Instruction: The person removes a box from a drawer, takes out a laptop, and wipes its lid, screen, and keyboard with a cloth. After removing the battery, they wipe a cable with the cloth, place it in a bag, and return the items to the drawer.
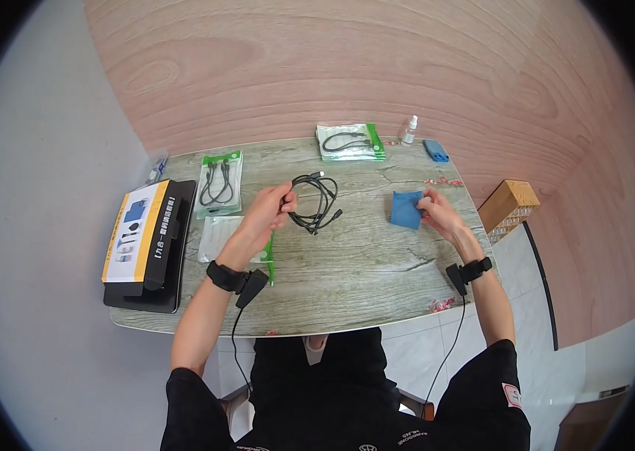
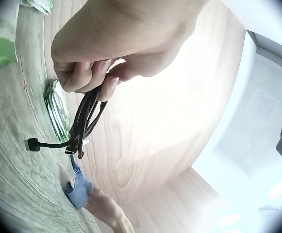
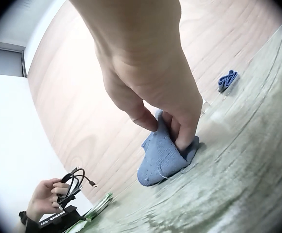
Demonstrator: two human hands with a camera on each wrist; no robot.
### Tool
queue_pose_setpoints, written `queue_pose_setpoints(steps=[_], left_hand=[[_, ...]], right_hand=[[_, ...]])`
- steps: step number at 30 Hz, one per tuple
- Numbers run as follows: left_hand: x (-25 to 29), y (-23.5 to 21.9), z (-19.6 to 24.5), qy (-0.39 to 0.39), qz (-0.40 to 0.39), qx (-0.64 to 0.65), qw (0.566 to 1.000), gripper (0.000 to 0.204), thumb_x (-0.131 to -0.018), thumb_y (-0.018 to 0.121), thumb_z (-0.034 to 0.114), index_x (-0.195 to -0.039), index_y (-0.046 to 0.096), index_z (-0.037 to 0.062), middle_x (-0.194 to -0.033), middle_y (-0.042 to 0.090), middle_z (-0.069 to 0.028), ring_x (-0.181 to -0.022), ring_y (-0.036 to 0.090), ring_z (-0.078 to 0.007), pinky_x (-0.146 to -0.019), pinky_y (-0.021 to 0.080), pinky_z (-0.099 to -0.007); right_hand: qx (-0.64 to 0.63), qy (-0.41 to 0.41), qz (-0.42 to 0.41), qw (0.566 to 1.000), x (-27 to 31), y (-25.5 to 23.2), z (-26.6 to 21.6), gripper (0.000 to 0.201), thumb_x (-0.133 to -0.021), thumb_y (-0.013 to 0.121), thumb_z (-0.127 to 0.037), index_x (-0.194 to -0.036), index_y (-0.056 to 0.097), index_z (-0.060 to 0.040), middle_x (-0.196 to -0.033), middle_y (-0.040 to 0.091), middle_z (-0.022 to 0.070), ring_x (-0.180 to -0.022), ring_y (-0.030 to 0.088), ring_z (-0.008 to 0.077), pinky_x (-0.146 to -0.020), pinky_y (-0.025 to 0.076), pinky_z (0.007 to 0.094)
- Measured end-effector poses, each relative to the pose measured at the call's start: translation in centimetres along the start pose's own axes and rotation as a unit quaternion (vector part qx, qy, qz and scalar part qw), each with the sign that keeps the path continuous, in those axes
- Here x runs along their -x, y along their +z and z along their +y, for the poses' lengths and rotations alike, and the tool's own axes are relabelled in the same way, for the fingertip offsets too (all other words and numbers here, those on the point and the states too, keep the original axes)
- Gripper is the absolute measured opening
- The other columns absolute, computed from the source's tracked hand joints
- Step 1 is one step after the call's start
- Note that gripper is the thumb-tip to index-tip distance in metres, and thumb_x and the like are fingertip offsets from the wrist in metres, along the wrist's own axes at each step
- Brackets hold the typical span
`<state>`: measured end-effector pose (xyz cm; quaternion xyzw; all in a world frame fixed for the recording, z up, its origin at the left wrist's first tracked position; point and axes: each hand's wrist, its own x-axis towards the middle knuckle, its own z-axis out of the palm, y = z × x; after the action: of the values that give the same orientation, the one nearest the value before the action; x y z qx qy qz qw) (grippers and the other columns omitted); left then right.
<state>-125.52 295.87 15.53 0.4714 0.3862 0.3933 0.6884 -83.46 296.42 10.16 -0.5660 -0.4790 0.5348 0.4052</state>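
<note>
My left hand (image 1: 263, 213) grips a coiled black cable (image 1: 322, 197) by one side, its loops hanging out past the fingertips toward the table's middle. One plug end (image 2: 33, 144) sticks out from the bundle in the left wrist view. On the right, my right hand (image 1: 441, 213) pinches a small blue cloth (image 1: 405, 210) between thumb and fingers. In the right wrist view the cloth (image 3: 161, 158) hangs in folds, its lower edge close over the tabletop. Under my left forearm lies a white-and-green bag (image 1: 217, 234), partly hidden.
Bagged cables (image 1: 220, 183) lie at the back left, with another stack of bags (image 1: 349, 143) at the back middle. A spray bottle (image 1: 409, 131) and a folded blue cloth (image 1: 435, 150) stand back right. A black-and-yellow box (image 1: 154, 237) rests at the left edge.
</note>
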Motion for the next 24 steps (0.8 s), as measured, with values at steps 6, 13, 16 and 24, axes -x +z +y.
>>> queue_pose_setpoints(steps=[6,13,16,24], left_hand=[[0.1,0.1,0.2,-0.006,-0.001,0.008,1.0,0.031,-0.109,0.043,0.033,-0.085,0.044,0.0134,-0.071,0.041,0.0064,-0.049,0.025,-0.0031,-0.045,0.022,-0.0209],[0.0,0.3,0.1,-0.005,0.002,0.0,1.0,0.031,-0.109,0.044,0.033,-0.085,0.044,0.0135,-0.071,0.041,0.0063,-0.049,0.025,-0.0033,-0.045,0.022,-0.0211],[-0.1,0.3,0.0,-0.005,0.003,-0.002,1.0,0.032,-0.109,0.044,0.033,-0.084,0.044,0.0135,-0.071,0.041,0.0064,-0.049,0.025,-0.0033,-0.045,0.022,-0.0212],[-0.3,0.3,-0.2,-0.01,-0.005,-0.004,1.0,0.032,-0.109,0.044,0.035,-0.084,0.045,0.0142,-0.07,0.04,0.0071,-0.048,0.026,-0.003,-0.045,0.021,-0.0213]], right_hand=[[-0.006,-0.015,-0.01,1.0,2.1,1.5,-1.6,0.025,-0.096,0.066,-0.015,-0.116,0.056,-0.0032,-0.099,0.063,0.0048,-0.089,0.062,0.0127,-0.083,0.051,0.0281],[0.098,-0.118,-0.035,0.988,2.3,1.6,-0.8,0.013,-0.095,0.069,-0.011,-0.101,0.058,-0.0082,-0.085,0.062,-0.0009,-0.075,0.054,0.005,-0.066,0.043,0.0233],[0.128,-0.154,-0.026,0.979,2.0,1.4,-0.3,0.014,-0.095,0.068,-0.011,-0.105,0.059,-0.0072,-0.084,0.061,-0.0015,-0.073,0.053,0.0045,-0.063,0.043,0.0238],[0.177,-0.117,0.027,0.977,2.0,1.2,0.5,0.031,-0.098,0.061,-0.01,-0.126,0.062,0.0022,-0.09,0.065,0.0031,-0.079,0.058,0.0088,-0.071,0.048,0.027]])
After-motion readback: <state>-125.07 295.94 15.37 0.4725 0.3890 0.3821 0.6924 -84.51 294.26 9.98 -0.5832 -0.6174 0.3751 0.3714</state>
